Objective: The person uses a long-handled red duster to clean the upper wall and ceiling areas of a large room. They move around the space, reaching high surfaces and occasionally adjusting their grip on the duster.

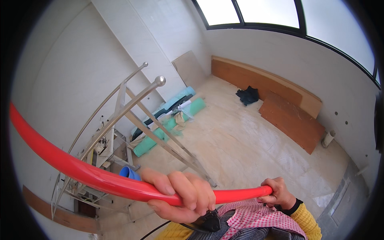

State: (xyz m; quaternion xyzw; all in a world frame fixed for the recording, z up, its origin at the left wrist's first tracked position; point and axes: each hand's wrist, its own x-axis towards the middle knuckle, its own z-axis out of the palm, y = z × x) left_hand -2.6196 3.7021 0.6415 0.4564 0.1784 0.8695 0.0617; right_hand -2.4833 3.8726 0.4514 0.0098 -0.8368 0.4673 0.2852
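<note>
A long red tube or pole (99,179) crosses the view from the far left to the lower right, looking bent by the lens. My left hand (184,192) is wrapped around its middle part. At its right end, my right hand (277,192) grips the tip, with a yellow knitted sleeve behind the wrist. A black device (208,221) with a thin black cable sits just under my left hand; whether it is fixed to the pole is not visible. The far left end of the pole runs out of view.
A metal rack (144,93) with round end knobs stands at left, near a sewing machine (101,146) and a blue bucket (127,172). Green fabric rolls (156,135) lie by the wall. Brown boards (294,120), a dark cloth (248,95) and a short pipe (328,139) are near the window wall.
</note>
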